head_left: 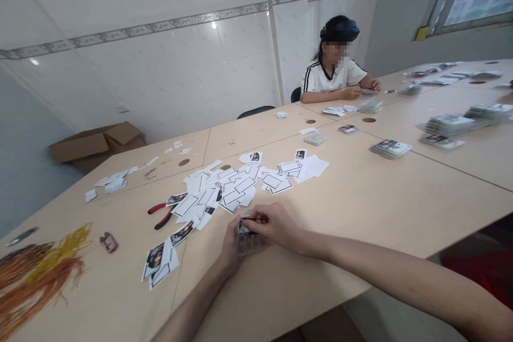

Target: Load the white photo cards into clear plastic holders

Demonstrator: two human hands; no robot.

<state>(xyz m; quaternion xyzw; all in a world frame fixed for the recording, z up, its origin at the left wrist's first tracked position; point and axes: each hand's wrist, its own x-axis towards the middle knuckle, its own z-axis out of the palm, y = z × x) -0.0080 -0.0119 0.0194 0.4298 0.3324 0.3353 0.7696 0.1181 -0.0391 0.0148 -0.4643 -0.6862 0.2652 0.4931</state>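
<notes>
My left hand (pixel 231 246) and my right hand (pixel 276 227) meet low on the pale wooden table (pixel 320 278). Between them is a small printed card in a clear plastic sleeve (pixel 250 238), held by both hands. My fingers hide part of it, and a thin reddish strip shows along its top edge. Just left of my hands lies a loose heap of black-bordered white paper cards (pixel 224 187), some printed with a dark picture. Red-handled pliers (pixel 160 215) rest at the heap's left side.
Yellow and orange cords (pixel 42 272) lie at the left, with a small pink item (pixel 109 242) beside them. Stacks of sleeved cards (pixel 449 125) stand at the right. A co-worker (pixel 332 72) handles cards across the table. A cardboard box (pixel 96 144) sits on the floor.
</notes>
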